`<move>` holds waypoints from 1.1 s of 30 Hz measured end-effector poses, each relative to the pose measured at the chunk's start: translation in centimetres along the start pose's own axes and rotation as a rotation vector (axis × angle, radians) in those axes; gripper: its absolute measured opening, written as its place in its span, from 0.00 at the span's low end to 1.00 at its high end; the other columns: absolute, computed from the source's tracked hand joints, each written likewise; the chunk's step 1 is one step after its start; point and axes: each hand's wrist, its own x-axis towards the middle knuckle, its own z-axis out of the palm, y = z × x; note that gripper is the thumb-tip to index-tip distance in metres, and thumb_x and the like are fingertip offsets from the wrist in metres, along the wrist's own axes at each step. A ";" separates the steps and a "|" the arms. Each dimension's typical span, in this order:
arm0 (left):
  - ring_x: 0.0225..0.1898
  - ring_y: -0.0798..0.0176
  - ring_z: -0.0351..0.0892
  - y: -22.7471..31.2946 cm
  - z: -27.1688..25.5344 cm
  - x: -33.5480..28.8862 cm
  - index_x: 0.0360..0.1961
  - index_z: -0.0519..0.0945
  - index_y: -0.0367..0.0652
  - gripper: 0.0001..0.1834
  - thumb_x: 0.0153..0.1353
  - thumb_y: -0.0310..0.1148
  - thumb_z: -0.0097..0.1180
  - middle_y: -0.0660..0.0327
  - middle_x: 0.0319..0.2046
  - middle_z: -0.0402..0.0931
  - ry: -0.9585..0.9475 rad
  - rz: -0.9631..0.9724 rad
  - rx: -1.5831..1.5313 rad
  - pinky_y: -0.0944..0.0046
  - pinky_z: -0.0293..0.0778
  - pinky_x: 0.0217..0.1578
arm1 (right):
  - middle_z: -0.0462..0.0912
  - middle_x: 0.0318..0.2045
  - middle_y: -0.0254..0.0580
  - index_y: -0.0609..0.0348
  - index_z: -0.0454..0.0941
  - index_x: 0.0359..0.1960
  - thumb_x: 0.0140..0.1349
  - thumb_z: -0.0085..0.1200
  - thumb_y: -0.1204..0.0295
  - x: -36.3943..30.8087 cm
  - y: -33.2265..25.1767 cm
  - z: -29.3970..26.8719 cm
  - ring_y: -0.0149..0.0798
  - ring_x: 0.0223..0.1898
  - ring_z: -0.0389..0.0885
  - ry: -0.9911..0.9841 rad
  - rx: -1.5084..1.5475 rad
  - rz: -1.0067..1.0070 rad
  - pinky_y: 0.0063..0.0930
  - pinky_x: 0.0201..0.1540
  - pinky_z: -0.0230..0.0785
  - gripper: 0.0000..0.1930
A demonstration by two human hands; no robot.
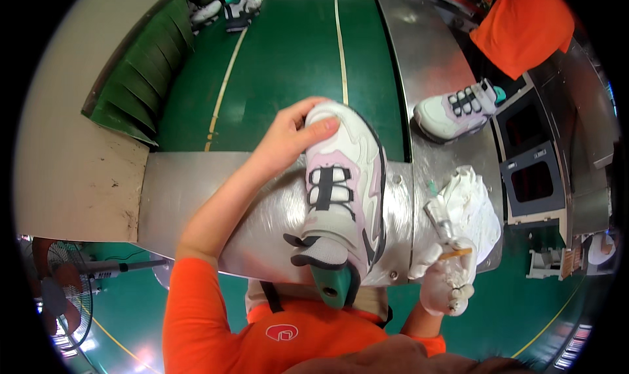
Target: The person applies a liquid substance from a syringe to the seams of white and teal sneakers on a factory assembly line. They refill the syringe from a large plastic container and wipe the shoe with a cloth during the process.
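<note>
Head view: my left hand (292,133) hugs the shoe (335,184) by its toe, maybe to keep it still; my right hand (449,282) curls, round what I can't tell.

Adds up to one sneaker (347,190) above the near edge of the counter (187,187), one more sneaker (453,113) by its right edge, at least two overlapping shoes (240,12) at the far left corner of the green belt (282,59). Includes two pale lines (341,46) along it, one white bundle (473,204), one fan (60,285).
</note>
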 end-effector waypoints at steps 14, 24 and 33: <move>0.34 0.66 0.81 1.7 -6.9 18.5 0.44 0.81 0.31 0.19 0.61 0.39 0.64 0.58 0.36 0.82 0.482 0.213 0.010 0.66 0.76 0.33 | 0.80 0.36 0.44 0.72 0.70 0.53 0.39 0.70 0.69 -4.7 2.8 -3.6 0.36 0.37 0.79 0.620 -1.202 -0.105 0.28 0.43 0.73 0.37; 0.40 0.41 0.84 -13.0 -4.1 36.1 0.50 0.68 0.16 0.30 0.60 0.34 0.64 0.38 0.49 0.73 0.705 0.048 -0.325 0.51 0.88 0.28 | 0.71 0.32 0.35 0.71 0.56 0.67 0.48 0.68 0.78 -5.0 1.7 -3.4 0.28 0.30 0.69 0.536 -1.110 0.112 0.18 0.32 0.66 0.44; 0.52 0.53 0.80 -7.7 8.4 29.0 0.62 0.67 0.29 0.39 0.66 0.57 0.52 0.46 0.50 0.80 -0.254 0.209 0.574 0.60 0.76 0.51 | 0.79 0.37 0.43 0.72 0.66 0.58 0.42 0.71 0.72 -4.6 2.3 -3.2 0.33 0.32 0.76 0.652 -0.904 -0.017 0.25 0.39 0.73 0.40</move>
